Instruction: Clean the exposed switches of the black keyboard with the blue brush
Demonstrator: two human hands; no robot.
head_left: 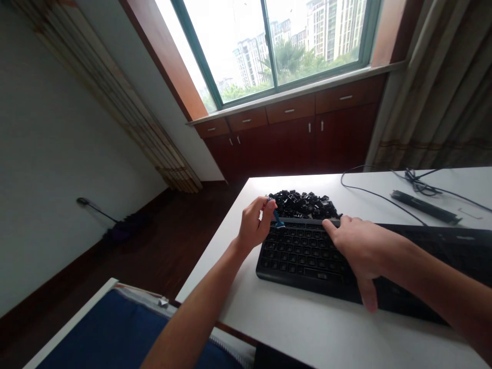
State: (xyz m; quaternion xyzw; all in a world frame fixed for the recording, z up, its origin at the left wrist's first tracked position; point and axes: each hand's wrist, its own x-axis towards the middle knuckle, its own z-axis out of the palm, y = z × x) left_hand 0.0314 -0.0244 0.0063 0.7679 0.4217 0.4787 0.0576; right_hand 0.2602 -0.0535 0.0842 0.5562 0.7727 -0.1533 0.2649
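My left hand (257, 221) pinches a small blue brush-like tool (277, 221) with a wide, pale-edged head. That head touches the upper left part of a black keyboard (295, 277), where the keycaps are off and the bare key sockets show. Spanning the keyboard's middle, my right hand (359, 246) holds it, with fingers at the far edge and the thumb stretched down to the near edge. Behind the keyboard lies a heap of loose black keycaps (303, 204). The right forearm covers part of the keyboard's right side.
A long black plastic piece (425, 206) lies at the back right of the white table (246, 297), beside a coiled black cable (423, 184). A thin bent wire (471, 214) lies near them. The blue seat or bed-like surface (103, 333) stands at the lower left.
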